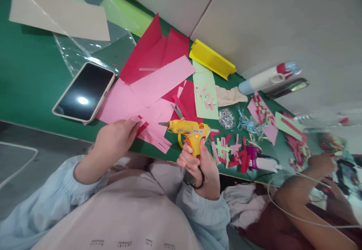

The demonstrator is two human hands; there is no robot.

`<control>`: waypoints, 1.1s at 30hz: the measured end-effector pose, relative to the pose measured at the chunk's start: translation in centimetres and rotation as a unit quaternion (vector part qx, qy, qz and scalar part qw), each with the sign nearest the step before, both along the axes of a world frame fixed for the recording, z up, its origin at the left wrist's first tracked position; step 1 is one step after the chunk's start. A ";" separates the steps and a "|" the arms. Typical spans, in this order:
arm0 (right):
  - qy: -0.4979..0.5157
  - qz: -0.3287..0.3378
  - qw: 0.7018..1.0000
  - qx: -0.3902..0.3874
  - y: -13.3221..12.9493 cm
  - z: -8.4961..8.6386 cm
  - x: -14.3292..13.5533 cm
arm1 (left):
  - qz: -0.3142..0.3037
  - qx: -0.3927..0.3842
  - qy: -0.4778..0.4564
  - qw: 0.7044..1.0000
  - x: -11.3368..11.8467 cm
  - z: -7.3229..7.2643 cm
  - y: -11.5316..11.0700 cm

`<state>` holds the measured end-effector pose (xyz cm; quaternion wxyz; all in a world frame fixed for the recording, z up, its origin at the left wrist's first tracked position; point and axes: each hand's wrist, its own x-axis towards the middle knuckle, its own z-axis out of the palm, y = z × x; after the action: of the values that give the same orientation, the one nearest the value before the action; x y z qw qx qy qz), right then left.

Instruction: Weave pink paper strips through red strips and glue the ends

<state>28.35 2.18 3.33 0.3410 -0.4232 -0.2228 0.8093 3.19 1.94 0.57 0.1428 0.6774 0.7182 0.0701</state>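
Note:
My right hand (199, 161) is wrapped round the handle of a yellow hot glue gun (188, 128), whose nozzle points left. A glue stick (214, 130) pokes out of its rear end. My left hand (115, 138) pinches a small red paper strip (142, 127) at the table's near edge, above pink paper. Pink strips (158, 142) fan out just right of those fingertips. Behind the glue gun lie grey scissors (177, 110), partly covered by paper. Pink sheets (161, 80) and red sheets (148, 50) overlap beyond both hands.
A phone (84, 91) lies at left beside clear plastic wrap (93, 50). Toward the right are a yellow tray (212, 59), a round container of googly eyes (226, 118), cut paper strips (230, 150), a bottle (268, 78) and a white cable (270, 193). Another person's arm (299, 186) works at far right.

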 end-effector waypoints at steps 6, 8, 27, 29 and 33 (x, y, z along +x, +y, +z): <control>-0.208 0.059 0.965 0.151 -0.8 0.3 0.1 | -0.004 -0.012 0.006 1.000 0.0 0.2 0.1; -0.250 0.072 0.950 0.175 -1.2 0.7 0.0 | 0.001 -0.015 0.008 1.000 0.0 0.2 0.1; -0.384 0.080 0.878 0.273 -1.6 2.8 -0.6 | -0.008 0.001 -0.019 1.000 -0.2 0.2 0.0; -0.378 0.091 0.882 0.268 -1.6 2.6 -0.5 | -0.005 -0.002 -0.014 1.000 -0.1 0.3 0.0; -0.379 0.048 0.885 0.266 -1.4 2.3 -0.6 | -0.001 0.000 -0.018 1.000 -0.1 0.5 0.0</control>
<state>27.73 0.74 5.65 0.2911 -0.5800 -0.5618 0.5131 3.12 1.98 1.10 0.1559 0.6770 0.7146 0.0816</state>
